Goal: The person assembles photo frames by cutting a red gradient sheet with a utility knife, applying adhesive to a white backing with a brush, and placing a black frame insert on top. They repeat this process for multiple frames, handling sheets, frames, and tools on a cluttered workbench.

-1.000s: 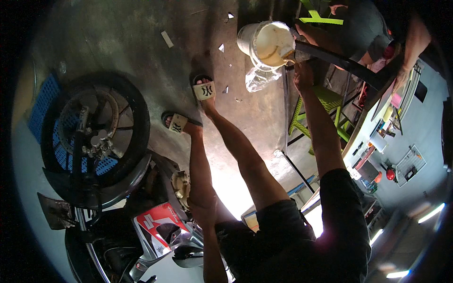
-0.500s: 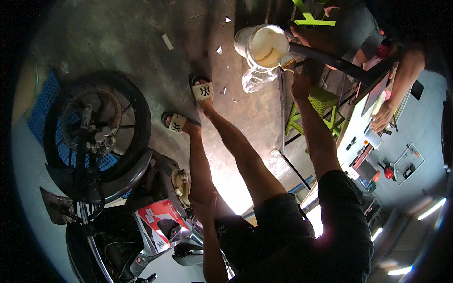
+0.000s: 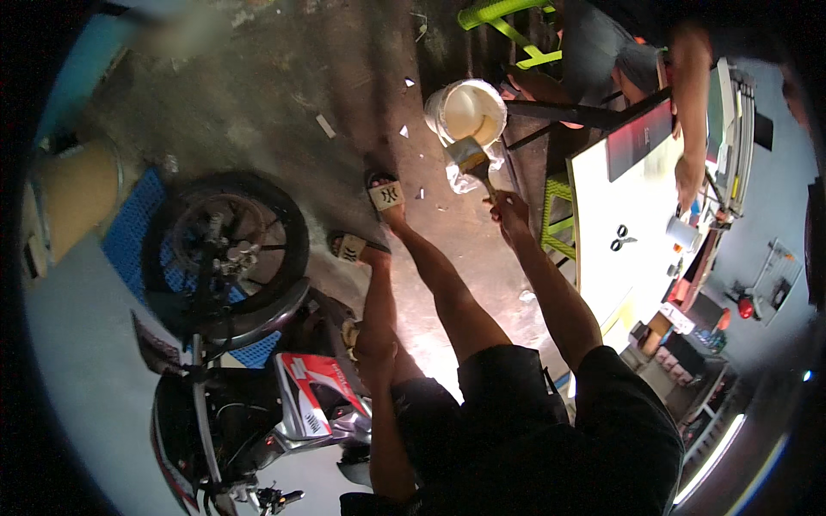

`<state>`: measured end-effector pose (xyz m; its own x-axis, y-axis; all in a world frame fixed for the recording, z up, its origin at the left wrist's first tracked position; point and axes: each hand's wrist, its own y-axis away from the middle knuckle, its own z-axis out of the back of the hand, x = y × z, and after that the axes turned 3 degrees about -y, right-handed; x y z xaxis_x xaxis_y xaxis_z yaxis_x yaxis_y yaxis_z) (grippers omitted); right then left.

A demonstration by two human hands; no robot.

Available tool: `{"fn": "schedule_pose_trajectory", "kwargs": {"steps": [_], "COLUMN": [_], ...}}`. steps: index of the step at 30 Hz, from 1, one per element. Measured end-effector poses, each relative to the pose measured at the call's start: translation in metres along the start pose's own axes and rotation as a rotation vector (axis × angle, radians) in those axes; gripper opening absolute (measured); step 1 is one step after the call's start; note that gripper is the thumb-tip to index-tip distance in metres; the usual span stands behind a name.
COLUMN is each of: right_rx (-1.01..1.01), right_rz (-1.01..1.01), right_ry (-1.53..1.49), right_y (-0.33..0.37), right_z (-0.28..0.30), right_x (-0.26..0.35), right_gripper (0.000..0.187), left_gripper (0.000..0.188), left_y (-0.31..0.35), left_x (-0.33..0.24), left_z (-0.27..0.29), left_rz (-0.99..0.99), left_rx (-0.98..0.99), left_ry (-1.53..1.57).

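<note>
My right hand (image 3: 509,212) is closed around the handle of a flat paintbrush (image 3: 467,155). The brush's wide head is at the near rim of a white bucket (image 3: 436,116), which holds a pale cream liquid. Clear crumpled plastic (image 3: 463,178) lies on the floor just below the bucket, partly behind the brush. My left hand (image 3: 375,361) rests on my left leg near the knee. Its fingers are spread over the leg in dim light, and no object shows in it.
At left stands a motorcycle with a black front wheel (image 3: 297,236) beside a blue perforated panel (image 3: 138,206). On the right, a white table (image 3: 611,258) bears scissors (image 3: 621,238) and a laptop (image 3: 641,142). Another person's arm (image 3: 691,112) reaches over it. Green stools (image 3: 559,215) stand nearby; white scraps dot the floor.
My right hand has moved left and down from beside the bucket's right side. The brush now shows fully at the near rim. My view has shifted, showing more of the table.
</note>
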<state>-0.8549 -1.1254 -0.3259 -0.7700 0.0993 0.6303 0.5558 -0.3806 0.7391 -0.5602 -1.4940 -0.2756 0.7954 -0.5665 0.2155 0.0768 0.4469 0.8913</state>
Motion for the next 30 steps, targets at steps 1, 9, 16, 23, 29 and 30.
{"fn": "schedule_pose_trajectory", "kwargs": {"steps": [1,9,16,23,29,30], "right_rx": [0.159,0.307,-0.026,0.011,-0.149,-0.278], "right_rz": [0.032,0.071,0.264,0.317,0.495,0.492], "right_ry": [-0.221,-0.704,-0.558,-1.362,-1.578,-1.523], "right_y": [0.03,0.255,0.406,0.469,0.522,0.528], "right_z": [-0.001,0.024,0.189,0.356,0.488,0.507], "right_x": [0.001,0.056,0.092,-0.003,-0.132,-0.155], "right_gripper": [0.02,0.025,0.02,0.039,0.035,0.031], "left_gripper": [0.104,0.079,0.059,0.06,0.039,0.033], "left_y": [-0.011,-0.019,0.102,0.14,0.261,0.303], "left_x": [0.016,0.032,-0.01,-0.021,-0.068,-0.082], "left_z": [-0.01,0.032,0.055,0.035,-0.119,-0.151], "left_rz": [0.004,-0.63,-0.801,-0.943,-1.325,-1.406], "left_rx": [-0.012,-0.182,-0.162,-0.175,-0.191,-0.28], "left_ry": [-0.035,-0.068,-0.233,-0.274,-0.058,-0.201]}}
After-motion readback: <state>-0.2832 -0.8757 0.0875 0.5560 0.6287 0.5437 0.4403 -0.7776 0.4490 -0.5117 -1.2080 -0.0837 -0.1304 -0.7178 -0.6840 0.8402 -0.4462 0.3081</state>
